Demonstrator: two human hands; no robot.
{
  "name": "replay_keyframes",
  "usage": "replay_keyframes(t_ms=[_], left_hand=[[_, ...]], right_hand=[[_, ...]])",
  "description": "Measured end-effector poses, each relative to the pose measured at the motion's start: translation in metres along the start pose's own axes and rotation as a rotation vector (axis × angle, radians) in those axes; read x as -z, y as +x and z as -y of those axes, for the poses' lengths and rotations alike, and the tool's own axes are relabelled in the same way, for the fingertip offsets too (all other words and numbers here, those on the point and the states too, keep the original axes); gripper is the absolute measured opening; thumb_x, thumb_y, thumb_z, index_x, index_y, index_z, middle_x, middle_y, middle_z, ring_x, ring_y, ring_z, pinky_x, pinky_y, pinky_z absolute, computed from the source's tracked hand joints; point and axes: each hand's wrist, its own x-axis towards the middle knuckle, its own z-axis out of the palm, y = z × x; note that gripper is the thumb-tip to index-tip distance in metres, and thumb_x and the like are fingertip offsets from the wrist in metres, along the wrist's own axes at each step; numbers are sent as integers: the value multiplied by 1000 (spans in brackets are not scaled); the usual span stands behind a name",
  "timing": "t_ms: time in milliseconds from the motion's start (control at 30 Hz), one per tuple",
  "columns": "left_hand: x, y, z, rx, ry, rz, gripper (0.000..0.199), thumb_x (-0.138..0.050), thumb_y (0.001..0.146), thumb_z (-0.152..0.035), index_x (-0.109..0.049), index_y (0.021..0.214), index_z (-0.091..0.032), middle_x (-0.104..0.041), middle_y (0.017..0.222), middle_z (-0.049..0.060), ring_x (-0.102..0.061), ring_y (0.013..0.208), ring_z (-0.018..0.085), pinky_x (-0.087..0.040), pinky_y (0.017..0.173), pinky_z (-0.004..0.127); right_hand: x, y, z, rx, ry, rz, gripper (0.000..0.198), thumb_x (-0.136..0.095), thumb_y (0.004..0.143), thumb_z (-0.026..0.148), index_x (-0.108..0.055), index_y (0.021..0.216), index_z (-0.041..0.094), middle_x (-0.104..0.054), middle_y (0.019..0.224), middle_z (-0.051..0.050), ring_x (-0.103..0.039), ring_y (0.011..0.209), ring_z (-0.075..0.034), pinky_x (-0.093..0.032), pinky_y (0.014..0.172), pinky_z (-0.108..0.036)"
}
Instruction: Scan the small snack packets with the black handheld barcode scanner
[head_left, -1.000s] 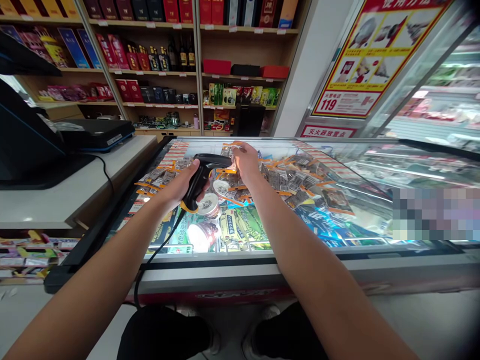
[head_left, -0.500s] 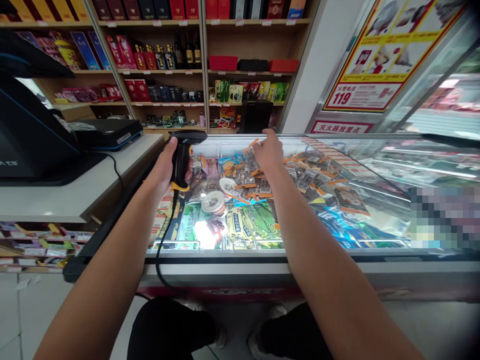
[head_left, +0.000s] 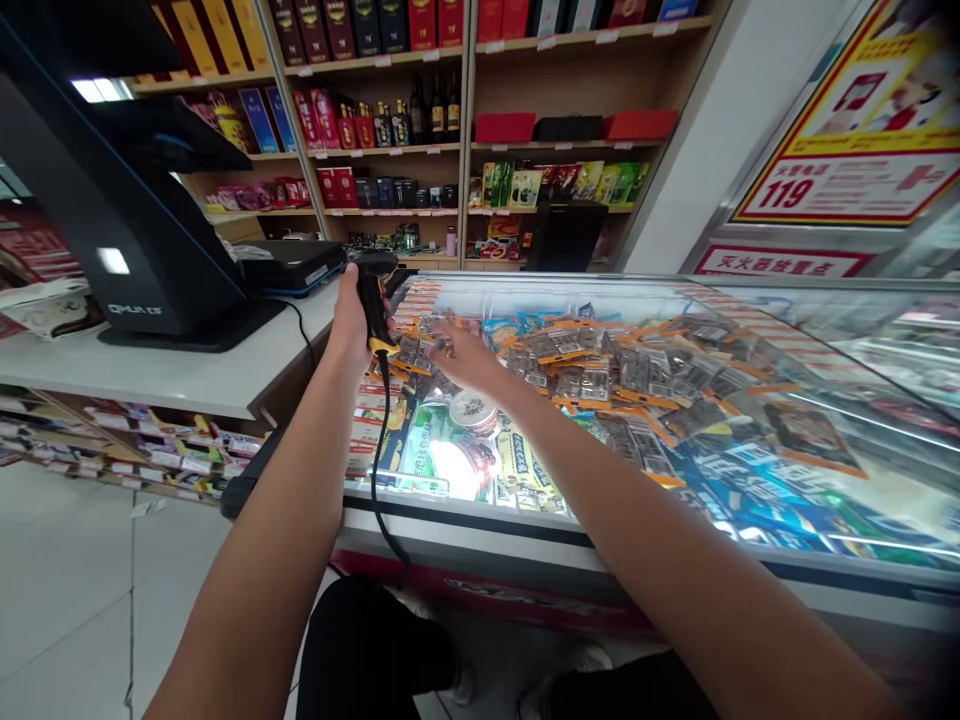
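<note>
In my left hand point(head_left: 356, 315) is a black and yellow barcode scanner point(head_left: 373, 300), held upright by its handle over the freezer's left end. Its black cable hangs down across the freezer's front edge. My right hand point(head_left: 469, 358) reaches in just right of the scanner, thumb and fingers closed on the edge of a clear, orange-edged food packet point(head_left: 424, 350). Other such packets lie against that one, so its outline is hard to separate. Below the right hand sits a round tub point(head_left: 474, 410). A broad heap of orange-edged packets point(head_left: 592, 365) lies right of this hand.
The chest freezer point(head_left: 525, 525) spans the front, with blue bags point(head_left: 757, 480) at its right. On the left, a white counter point(head_left: 187, 375) bears a dark checkout terminal point(head_left: 150, 240) and a flat black device point(head_left: 296, 265). Stocked shelves point(head_left: 382, 150) stand behind.
My right hand has moved left and down with a packet, from the heap to beside the scanner. The view has turned right. My left hand keeps its grip on the scanner.
</note>
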Motion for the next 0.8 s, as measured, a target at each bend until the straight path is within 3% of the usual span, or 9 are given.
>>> replay_keyframes(t_ms=[167,300,400,500,567,700,800], left_hand=[[-3,-3,4,24,11,37,57,-46,91,-75,-56,92,-20,-56,58,-2,-50,37,11,-37,38,24],[-7,-9,5,48,53,74,57,-47,91,-76,-57,91,-19,-56,57,-3,-50,36,10,-36,37,24],[-9,-11,5,50,82,102,56,-49,91,-75,-58,90,-19,-56,57,-3,-50,36,10,-36,37,23],[-11,-12,6,24,107,132,55,-50,91,-73,-58,88,-19,-56,57,-2,-50,36,10,-35,36,23],[-11,-13,6,-3,120,185,55,-49,91,-73,-58,87,-19,-57,56,-1,-50,35,10,-35,36,23],[-11,-22,4,15,166,461,55,-50,90,-72,-59,86,-18,-58,58,1,-50,36,12,-35,37,25],[-9,-32,2,82,233,694,51,-54,89,-68,-59,86,-18,-60,61,2,-50,37,12,-38,40,25]], right_hand=[[-30,34,-5,-121,-66,75,59,-60,100,43,-51,151,14,-55,153,-19,-52,141,-36,-41,113,-45],[-35,49,-15,-162,-30,80,59,-79,86,46,-67,134,14,-65,141,-21,-56,136,-42,-43,110,-52],[-35,46,-26,-179,131,-96,46,-85,79,36,-73,118,14,-70,132,-19,-61,130,-38,-45,109,-48],[-29,36,-36,-182,246,-275,24,-68,90,25,-75,110,15,-73,126,-14,-66,121,-30,-49,104,-43],[-19,31,-39,-198,321,-380,26,-58,94,27,-75,109,14,-76,118,-13,-70,111,-28,-52,97,-43],[10,26,-41,-216,576,-605,33,-60,89,37,-76,108,15,-77,103,-10,-70,94,-24,-55,84,-38],[32,25,-43,-225,659,-698,33,-64,84,38,-77,105,16,-76,99,-8,-67,91,-22,-52,81,-34]])
